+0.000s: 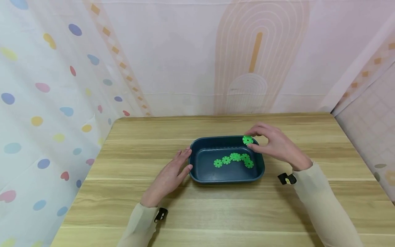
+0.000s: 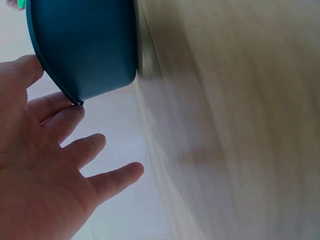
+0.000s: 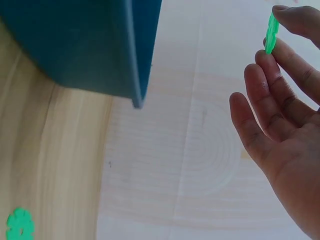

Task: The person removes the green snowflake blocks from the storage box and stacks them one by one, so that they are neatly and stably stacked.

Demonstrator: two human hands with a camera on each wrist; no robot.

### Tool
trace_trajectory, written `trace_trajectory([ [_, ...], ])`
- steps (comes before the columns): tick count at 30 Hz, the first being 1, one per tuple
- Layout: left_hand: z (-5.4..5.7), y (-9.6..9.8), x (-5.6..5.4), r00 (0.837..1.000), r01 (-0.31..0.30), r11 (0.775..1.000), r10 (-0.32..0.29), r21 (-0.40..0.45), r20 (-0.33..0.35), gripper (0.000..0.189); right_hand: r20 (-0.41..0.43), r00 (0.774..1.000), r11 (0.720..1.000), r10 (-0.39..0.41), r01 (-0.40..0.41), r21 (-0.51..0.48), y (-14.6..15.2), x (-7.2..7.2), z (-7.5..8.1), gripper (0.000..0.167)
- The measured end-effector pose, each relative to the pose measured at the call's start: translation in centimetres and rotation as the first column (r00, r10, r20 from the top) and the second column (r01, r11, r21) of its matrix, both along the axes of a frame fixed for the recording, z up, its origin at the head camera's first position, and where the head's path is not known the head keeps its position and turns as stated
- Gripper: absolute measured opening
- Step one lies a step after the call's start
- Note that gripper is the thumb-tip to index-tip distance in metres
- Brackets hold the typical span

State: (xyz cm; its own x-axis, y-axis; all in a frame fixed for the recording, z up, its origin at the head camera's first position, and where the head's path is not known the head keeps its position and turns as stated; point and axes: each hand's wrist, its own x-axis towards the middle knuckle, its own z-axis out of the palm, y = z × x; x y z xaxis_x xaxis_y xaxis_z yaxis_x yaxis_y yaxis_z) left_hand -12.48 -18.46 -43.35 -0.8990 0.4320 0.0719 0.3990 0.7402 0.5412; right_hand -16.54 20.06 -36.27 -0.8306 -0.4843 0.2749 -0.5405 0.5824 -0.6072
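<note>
A dark blue rectangular basin (image 1: pixel 213 175) stands on the table. Several bright green notched discs (image 1: pixel 226 160), like interlocking snowflake toy pieces, lie on its floor, some overlapping. Above the basin's far right corner, my right hand (image 1: pixel 274 142) pinches one green notched disc (image 1: pixel 247 140) between thumb and fingers. Seen edge-on in the right wrist view, that same disc (image 3: pixel 271 34) sits at the fingertips, while the other fingers are loosely spread. My left hand (image 1: pixel 168 178) touches the basin's left rim with thumb and fingertips, its fingers fairly straight and spread in the left wrist view.
The wood-grain table (image 1: pixel 197 212) backs onto a pale patterned curtain (image 1: pixel 179 61). Another green notched disc (image 3: pixel 20 225) lies on the tabletop in the right wrist view. Black straps (image 1: pixel 287 178) hang at both sleeve cuffs.
</note>
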Motion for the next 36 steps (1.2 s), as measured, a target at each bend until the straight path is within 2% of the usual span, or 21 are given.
trace_trajectory([
  [20,-0.2,0.0,-0.2,1.0,0.004,1.0,-0.004,-0.008,-0.021,0.059,-0.036,0.997,0.995,-0.067,0.07,0.074,3.6,1.1,-2.5,0.026],
  [29,-0.2,-0.1,-0.2,1.0,0.005,1.0,-0.005,0.002,-0.023,0.06,-0.101,0.991,0.991,-0.086,0.095,0.092,5.0,1.7,-3.5,0.025],
  [36,-0.2,-0.1,-0.2,1.0,0.005,1.0,-0.004,0.007,-0.016,0.06,-0.076,0.989,0.987,-0.127,0.134,0.089,6.2,1.9,-4.4,0.026],
])
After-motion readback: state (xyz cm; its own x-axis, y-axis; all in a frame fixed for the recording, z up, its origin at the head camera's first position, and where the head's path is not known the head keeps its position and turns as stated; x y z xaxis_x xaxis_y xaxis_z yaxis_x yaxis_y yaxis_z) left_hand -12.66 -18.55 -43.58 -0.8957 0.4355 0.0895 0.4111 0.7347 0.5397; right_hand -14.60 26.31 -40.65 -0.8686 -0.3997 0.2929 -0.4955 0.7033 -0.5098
